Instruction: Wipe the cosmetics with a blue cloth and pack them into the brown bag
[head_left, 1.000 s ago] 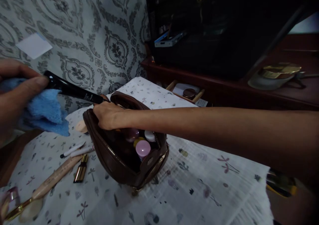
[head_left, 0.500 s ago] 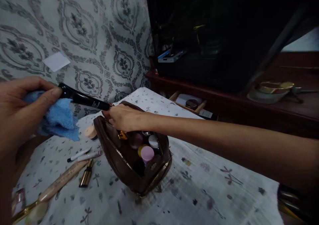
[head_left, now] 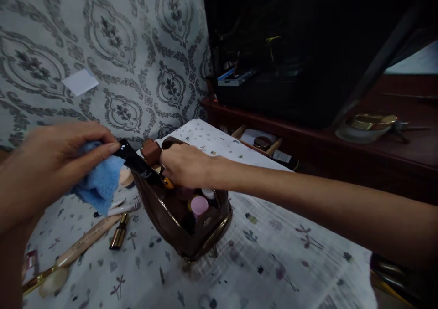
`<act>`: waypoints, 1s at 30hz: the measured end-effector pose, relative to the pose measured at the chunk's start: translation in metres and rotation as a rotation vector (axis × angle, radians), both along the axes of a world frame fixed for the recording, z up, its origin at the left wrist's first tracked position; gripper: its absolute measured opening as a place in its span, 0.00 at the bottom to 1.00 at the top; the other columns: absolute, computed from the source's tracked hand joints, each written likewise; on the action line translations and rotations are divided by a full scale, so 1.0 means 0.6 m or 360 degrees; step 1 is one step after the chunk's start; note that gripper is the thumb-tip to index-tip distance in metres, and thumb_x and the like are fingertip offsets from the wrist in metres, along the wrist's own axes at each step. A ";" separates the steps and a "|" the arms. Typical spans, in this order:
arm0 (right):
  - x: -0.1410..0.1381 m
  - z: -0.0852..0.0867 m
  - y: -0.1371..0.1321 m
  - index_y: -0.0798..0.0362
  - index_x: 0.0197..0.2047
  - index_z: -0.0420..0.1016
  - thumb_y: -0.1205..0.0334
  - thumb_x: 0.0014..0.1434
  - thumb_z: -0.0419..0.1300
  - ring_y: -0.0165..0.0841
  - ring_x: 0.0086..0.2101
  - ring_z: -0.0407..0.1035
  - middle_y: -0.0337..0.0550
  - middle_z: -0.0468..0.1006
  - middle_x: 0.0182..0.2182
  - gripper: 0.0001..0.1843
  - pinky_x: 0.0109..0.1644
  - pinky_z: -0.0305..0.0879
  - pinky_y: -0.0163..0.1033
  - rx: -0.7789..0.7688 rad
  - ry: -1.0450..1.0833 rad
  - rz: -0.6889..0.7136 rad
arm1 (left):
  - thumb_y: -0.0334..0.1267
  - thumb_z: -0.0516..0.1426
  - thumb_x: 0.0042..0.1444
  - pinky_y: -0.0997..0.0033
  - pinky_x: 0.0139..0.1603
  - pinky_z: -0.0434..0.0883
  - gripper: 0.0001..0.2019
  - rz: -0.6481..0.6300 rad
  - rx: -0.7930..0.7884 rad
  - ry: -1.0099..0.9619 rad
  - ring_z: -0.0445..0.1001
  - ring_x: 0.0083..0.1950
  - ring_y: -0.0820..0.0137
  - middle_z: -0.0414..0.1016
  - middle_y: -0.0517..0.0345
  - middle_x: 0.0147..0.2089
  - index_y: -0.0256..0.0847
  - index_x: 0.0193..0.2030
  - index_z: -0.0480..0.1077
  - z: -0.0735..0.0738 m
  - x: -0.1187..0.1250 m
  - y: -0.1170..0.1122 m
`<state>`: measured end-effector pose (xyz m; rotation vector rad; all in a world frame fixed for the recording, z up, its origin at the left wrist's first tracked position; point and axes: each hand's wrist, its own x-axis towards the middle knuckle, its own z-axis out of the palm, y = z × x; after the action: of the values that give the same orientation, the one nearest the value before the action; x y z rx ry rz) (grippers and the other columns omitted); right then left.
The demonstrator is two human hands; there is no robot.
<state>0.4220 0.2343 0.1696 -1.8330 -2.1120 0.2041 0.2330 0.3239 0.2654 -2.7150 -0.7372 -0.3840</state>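
In my left hand [head_left: 75,156] are a black cosmetic tube [head_left: 138,163], pinched by its flat end, and a blue cloth [head_left: 99,181] bunched under the fingers. The tube slants down, its lower end inside the mouth of a brown makeup bag [head_left: 160,227]. My right hand [head_left: 186,165] is closed at the bag's far rim, fingers curled over it; their tips are partly hidden. Within the unzipped bag a pink-capped container [head_left: 199,206] and other small items show. A brown leather flap [head_left: 151,151] stands up beside my right hand.
Left of the bag lie a gold lipstick [head_left: 118,232], a long beige tube [head_left: 89,240], a slim white pen-like item [head_left: 121,209] and a beige round item [head_left: 126,177]. Beyond the patterned cloth [head_left: 260,254] are an open drawer [head_left: 255,140] and a dark television [head_left: 273,49].
My left hand has moved right, tipping the black tube from near level to steeply downward, its end into the bag. My right hand has shifted slightly right, still at the rim.
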 end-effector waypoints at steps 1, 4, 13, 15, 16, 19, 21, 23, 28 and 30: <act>-0.009 -0.003 0.001 0.57 0.41 0.80 0.68 0.60 0.59 0.41 0.39 0.77 0.52 0.83 0.37 0.09 0.38 0.68 0.39 -0.0036 -0.0101 0.0003 | 0.56 0.50 0.61 0.74 0.35 0.62 0.18 -0.0071 0.0000 0.0038 0.71 0.34 0.70 0.75 0.64 0.33 0.46 0.36 0.72 -0.003 0.003 -0.004; -0.032 -0.016 0.006 0.57 0.40 0.80 0.71 0.60 0.59 0.43 0.41 0.79 0.53 0.83 0.36 0.08 0.43 0.72 0.42 -0.0161 -0.0345 0.0059 | 0.54 0.47 0.63 0.72 0.33 0.61 0.19 -0.0155 -0.0065 0.0132 0.70 0.32 0.69 0.74 0.62 0.32 0.46 0.34 0.71 -0.015 0.010 -0.015; -0.048 -0.040 0.017 0.56 0.42 0.80 0.72 0.62 0.58 0.40 0.42 0.79 0.53 0.84 0.38 0.10 0.44 0.74 0.40 -0.0205 -0.0511 0.0013 | 0.48 0.44 0.61 0.68 0.33 0.57 0.16 0.0034 -0.0210 0.0290 0.66 0.31 0.68 0.69 0.59 0.31 0.44 0.29 0.64 -0.046 0.024 -0.032; -0.048 -0.040 0.017 0.56 0.43 0.80 0.70 0.63 0.58 0.40 0.42 0.79 0.54 0.84 0.37 0.10 0.42 0.75 0.40 -0.0197 -0.0502 -0.0008 | 0.46 0.44 0.62 0.67 0.34 0.57 0.15 0.0032 -0.0179 0.0300 0.66 0.33 0.67 0.69 0.59 0.33 0.44 0.30 0.64 -0.054 0.025 -0.029; -0.047 -0.040 0.017 0.56 0.44 0.81 0.70 0.63 0.58 0.40 0.42 0.80 0.54 0.84 0.37 0.10 0.42 0.75 0.40 -0.0191 -0.0500 -0.0014 | 0.46 0.44 0.63 0.67 0.35 0.57 0.15 0.0029 -0.0155 0.0312 0.67 0.33 0.67 0.69 0.58 0.33 0.44 0.30 0.64 -0.058 0.026 -0.028; -0.047 -0.041 0.017 0.56 0.44 0.81 0.69 0.63 0.57 0.41 0.41 0.80 0.55 0.84 0.37 0.11 0.42 0.75 0.40 -0.0171 -0.0487 -0.0025 | 0.45 0.45 0.63 0.66 0.35 0.56 0.14 0.0048 -0.0073 0.0362 0.69 0.35 0.64 0.70 0.57 0.34 0.45 0.29 0.64 -0.073 0.029 -0.022; -0.046 -0.039 0.015 0.56 0.45 0.81 0.69 0.63 0.57 0.41 0.41 0.80 0.55 0.84 0.37 0.11 0.42 0.74 0.40 -0.0140 -0.0475 -0.0032 | 0.44 0.44 0.64 0.66 0.34 0.56 0.14 0.0080 -0.0040 0.0398 0.71 0.37 0.63 0.72 0.57 0.36 0.45 0.30 0.65 -0.083 0.032 -0.019; -0.046 -0.035 0.010 0.57 0.45 0.81 0.70 0.63 0.57 0.41 0.42 0.79 0.57 0.83 0.38 0.11 0.43 0.74 0.40 -0.0118 -0.0475 -0.0037 | 0.42 0.43 0.64 0.66 0.33 0.55 0.15 0.0113 -0.0038 0.0433 0.72 0.37 0.62 0.73 0.57 0.38 0.45 0.32 0.65 -0.091 0.034 -0.017; -0.053 -0.015 -0.003 0.58 0.43 0.81 0.72 0.61 0.58 0.41 0.42 0.79 0.57 0.83 0.38 0.11 0.42 0.72 0.39 -0.0038 -0.0499 -0.0046 | 0.41 0.43 0.64 0.65 0.31 0.56 0.14 0.0147 -0.0056 0.0467 0.74 0.39 0.59 0.74 0.55 0.38 0.45 0.31 0.65 -0.097 0.036 -0.016; -0.054 -0.004 -0.008 0.58 0.42 0.81 0.72 0.60 0.58 0.42 0.41 0.79 0.57 0.83 0.37 0.11 0.41 0.71 0.39 0.0023 -0.0498 -0.0071 | 0.41 0.42 0.64 0.64 0.32 0.58 0.15 0.0150 -0.0046 0.0451 0.75 0.41 0.57 0.76 0.54 0.40 0.45 0.33 0.67 -0.097 0.036 -0.018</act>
<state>0.3898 0.2295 0.1674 -2.0109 -2.2616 -0.1168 0.2543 0.3132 0.2072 -2.6697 -0.7891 0.0343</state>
